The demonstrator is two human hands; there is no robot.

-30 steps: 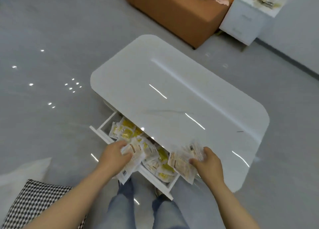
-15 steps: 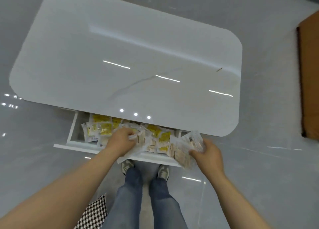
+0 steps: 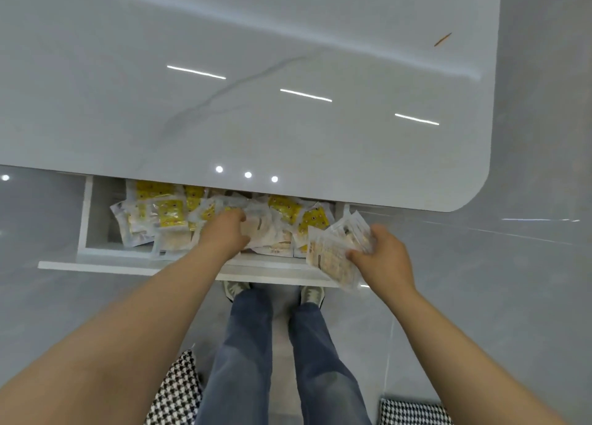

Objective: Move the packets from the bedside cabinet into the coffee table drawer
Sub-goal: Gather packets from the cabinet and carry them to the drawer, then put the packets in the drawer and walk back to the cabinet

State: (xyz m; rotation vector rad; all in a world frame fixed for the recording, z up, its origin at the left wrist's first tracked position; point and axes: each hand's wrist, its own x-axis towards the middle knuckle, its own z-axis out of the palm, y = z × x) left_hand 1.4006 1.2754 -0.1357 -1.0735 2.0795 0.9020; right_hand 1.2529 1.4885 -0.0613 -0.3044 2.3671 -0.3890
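The white coffee table [image 3: 256, 72] has its drawer [image 3: 96, 264] pulled out toward me, filled with several clear and yellow packets [image 3: 166, 216]. My left hand [image 3: 224, 232] reaches into the middle of the drawer and grips pale packets [image 3: 266, 232] lying on the pile. My right hand [image 3: 381, 251] hovers over the drawer's right front corner and grips a bunch of clear beige packets [image 3: 333, 258]. The bedside cabinet is out of view.
My legs in jeans and my shoes [image 3: 307, 295] stand just in front of the drawer. Houndstooth cushions lie on the grey floor at bottom left [image 3: 176, 389] and bottom right [image 3: 413, 412]. A small brown sliver [image 3: 442, 39] lies on the tabletop.
My view has swung down onto the table and closer. My left hand has pushed its packets deeper into the drawer. My right hand stays at the drawer's right corner with its bunch.
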